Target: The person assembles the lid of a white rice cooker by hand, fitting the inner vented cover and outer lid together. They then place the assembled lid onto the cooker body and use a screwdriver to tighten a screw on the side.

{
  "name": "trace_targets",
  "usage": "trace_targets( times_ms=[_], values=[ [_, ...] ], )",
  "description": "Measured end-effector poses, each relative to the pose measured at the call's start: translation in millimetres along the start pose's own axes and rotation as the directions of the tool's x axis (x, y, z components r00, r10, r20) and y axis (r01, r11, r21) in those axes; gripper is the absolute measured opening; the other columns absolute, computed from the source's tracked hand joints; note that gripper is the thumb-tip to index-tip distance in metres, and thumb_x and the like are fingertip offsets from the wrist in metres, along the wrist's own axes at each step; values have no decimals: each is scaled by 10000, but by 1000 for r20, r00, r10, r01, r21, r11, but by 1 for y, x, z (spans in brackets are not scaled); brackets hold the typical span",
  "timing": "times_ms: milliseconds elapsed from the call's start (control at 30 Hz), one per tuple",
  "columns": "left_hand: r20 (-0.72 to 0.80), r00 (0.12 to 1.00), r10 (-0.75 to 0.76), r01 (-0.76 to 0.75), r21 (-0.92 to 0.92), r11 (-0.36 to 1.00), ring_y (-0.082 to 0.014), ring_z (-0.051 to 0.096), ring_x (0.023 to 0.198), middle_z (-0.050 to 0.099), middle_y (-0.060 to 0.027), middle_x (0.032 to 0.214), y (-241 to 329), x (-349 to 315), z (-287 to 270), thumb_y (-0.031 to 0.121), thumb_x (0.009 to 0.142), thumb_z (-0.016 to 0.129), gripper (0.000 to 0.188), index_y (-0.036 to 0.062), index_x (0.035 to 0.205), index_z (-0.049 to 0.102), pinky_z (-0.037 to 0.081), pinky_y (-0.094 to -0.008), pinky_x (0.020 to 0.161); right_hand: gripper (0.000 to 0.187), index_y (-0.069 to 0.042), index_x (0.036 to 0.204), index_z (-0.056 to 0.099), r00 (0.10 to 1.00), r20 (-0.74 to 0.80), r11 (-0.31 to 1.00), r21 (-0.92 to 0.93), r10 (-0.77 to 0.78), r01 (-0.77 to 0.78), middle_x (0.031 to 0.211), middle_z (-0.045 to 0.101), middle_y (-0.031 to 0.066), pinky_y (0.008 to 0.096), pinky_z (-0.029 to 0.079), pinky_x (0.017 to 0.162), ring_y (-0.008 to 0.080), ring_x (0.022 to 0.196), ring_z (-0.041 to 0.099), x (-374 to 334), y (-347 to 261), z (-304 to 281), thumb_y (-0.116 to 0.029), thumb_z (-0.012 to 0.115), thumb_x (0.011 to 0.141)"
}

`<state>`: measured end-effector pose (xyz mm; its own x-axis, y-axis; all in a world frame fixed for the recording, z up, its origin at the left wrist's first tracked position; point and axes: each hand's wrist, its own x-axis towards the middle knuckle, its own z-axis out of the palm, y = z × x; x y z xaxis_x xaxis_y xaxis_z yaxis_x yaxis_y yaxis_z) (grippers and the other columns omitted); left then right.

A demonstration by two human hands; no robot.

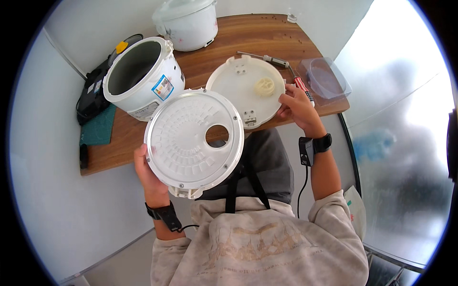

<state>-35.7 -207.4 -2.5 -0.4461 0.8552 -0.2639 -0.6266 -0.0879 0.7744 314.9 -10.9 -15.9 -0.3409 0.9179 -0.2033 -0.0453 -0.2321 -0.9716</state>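
Observation:
My left hand (149, 174) grips the rim of a round white ribbed lid plate (188, 140) with a circular hole in it, held up over my lap. My right hand (298, 107) rests on the edge of a second round white lid part (238, 88) lying on the wooden table (253, 35); that part carries a small cream knob at its middle. An open white rice cooker body (143, 76) stands just left of it. Both wrists wear black bands with cables.
A second, closed rice cooker (187, 21) stands at the back. A screwdriver (288, 66) with a red handle lies beside a clear plastic container (327, 78) at the right edge. A black device (93, 95) and a green cloth (98, 128) lie at the left.

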Motion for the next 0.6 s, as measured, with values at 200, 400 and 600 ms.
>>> trace_targets(
  times_ms=[200,400,600],
  values=[
    [-16,998,-66,66,13,998,-221,627,1028,666,-114,1125,3,-10,15,390,914,537,446,22,1147,635,504,-353,899,476,25,1300,379,986,-108,988,75,-126,135,987,622,137,283,572,534,191,647,665,-18,-18,6,-6,522,848],
    [173,974,-144,141,29,990,-232,630,1091,640,-127,1241,-13,4,29,401,944,486,523,8,1278,574,498,-358,950,494,-8,1300,374,835,-282,877,-246,-471,412,1055,644,171,317,599,622,248,795,709,-31,-51,24,37,536,836],
    [273,939,-208,231,-53,972,-234,614,1158,601,-138,1325,-25,12,65,414,1001,462,555,6,1374,501,491,-359,1003,511,-42,1196,621,399,27,194,-844,-916,501,1101,705,119,312,556,823,281,962,717,-48,-60,45,-26,782,712]
  ],
)
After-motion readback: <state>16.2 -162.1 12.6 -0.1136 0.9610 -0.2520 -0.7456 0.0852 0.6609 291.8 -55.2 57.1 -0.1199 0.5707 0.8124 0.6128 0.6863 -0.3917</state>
